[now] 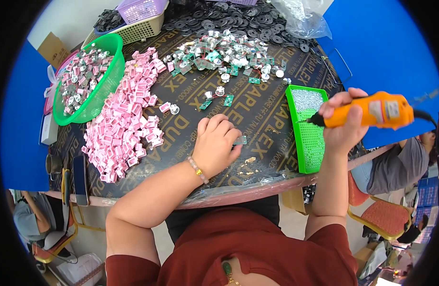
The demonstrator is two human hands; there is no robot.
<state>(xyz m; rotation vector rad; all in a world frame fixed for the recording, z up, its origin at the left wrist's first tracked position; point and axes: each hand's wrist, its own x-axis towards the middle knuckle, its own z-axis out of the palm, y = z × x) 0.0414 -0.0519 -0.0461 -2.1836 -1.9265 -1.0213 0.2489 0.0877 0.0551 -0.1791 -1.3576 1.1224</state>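
My right hand (346, 121) is wrapped round an orange electric screwdriver (379, 110), whose dark tip points left over a green perforated tray (303, 159). Small silvery screws (307, 99) fill the far end of that tray. Near the front of the table, my left hand (217, 143) is closed with its fingers curled down. A small greenish circuit board (240, 140) sticks out between its thumb and fingers; whatever else is under the palm is hidden. Just beyond that hand lie two loose circuit boards (228, 100) wired to small white-and-silver round parts (220, 90).
Left of my hand spreads a heap of pink plastic housings (129, 119), beside a green basket (115, 71) of assembled pieces. Wired boards (229, 52) are piled at the back, with black discs (219, 19) behind. A phone (80, 178) lies by the left edge. Other people sit nearby.
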